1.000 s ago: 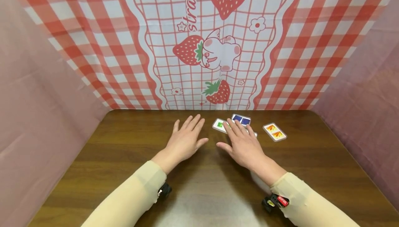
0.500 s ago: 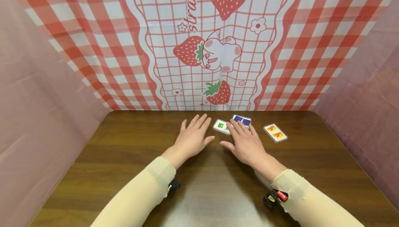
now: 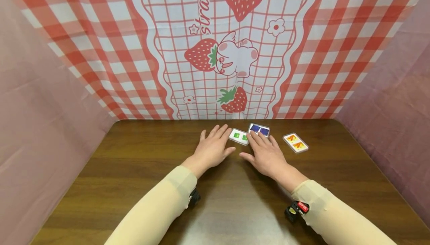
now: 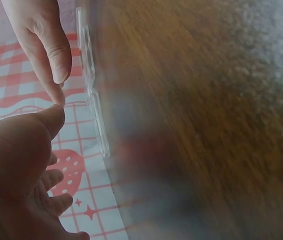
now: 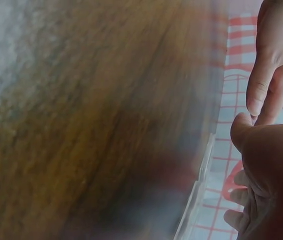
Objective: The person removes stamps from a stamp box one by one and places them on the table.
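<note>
My left hand (image 3: 211,149) is held palm down with straight fingers, just left of a white card with green squares (image 3: 237,135). My right hand (image 3: 267,156) spreads over the cards, its fingers covering part of the green card and the lower edge of a card with dark blue squares (image 3: 258,129). Both hands appear raised off the tabletop in the wrist views, holding nothing. Card edges (image 4: 99,125) show side-on in the left wrist view. To the right of the right hand lies a card with two orange-yellow pictures (image 3: 295,142). Whatever lies under the right hand is hidden.
The brown wooden table (image 3: 127,185) ends at a red-and-white checked cloth (image 3: 127,50) with strawberry prints behind it. Pink cloth walls (image 3: 43,125) stand on both sides. A small black camera (image 3: 292,212) is strapped to the right wrist.
My left hand has moved right, toward the green card. The right hand has drawn slightly back and right, showing more of the green card; a white card edge beside its fingers is now hidden.
</note>
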Demonstrator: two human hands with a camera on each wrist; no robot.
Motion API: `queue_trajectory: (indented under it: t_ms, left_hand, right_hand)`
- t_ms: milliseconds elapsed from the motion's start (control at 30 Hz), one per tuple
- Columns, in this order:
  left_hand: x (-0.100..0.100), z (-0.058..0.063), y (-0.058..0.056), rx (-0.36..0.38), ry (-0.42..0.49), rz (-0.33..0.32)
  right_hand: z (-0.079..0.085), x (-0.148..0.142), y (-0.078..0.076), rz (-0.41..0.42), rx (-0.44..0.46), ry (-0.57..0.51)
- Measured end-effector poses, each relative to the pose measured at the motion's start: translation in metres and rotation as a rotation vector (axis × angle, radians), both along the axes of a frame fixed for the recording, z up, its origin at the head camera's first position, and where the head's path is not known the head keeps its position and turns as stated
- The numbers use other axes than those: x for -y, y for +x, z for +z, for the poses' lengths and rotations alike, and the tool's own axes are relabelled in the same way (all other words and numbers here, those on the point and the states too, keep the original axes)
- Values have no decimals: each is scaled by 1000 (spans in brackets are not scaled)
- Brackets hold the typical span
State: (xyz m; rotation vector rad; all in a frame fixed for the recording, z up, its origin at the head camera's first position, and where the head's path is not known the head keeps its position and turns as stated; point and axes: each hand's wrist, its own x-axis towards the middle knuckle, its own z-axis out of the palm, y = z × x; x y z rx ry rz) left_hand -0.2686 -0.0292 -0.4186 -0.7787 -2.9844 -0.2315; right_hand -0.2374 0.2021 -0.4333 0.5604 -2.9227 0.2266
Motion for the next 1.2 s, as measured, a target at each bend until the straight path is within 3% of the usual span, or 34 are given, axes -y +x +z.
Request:
queue_trajectory:
  t_ms: [367, 700, 1200]
  left_hand:
    - [-9, -5, -9, 40, -26, 17]
    - [-17, -14, -10, 77, -56, 16]
    - [-20, -18, -11, 83, -40, 16]
  right_hand:
    - [8, 4, 3, -27, 48, 24]
    - [1, 2, -2, -19, 58, 20]
    - [-4, 0, -7, -3, 84, 31]
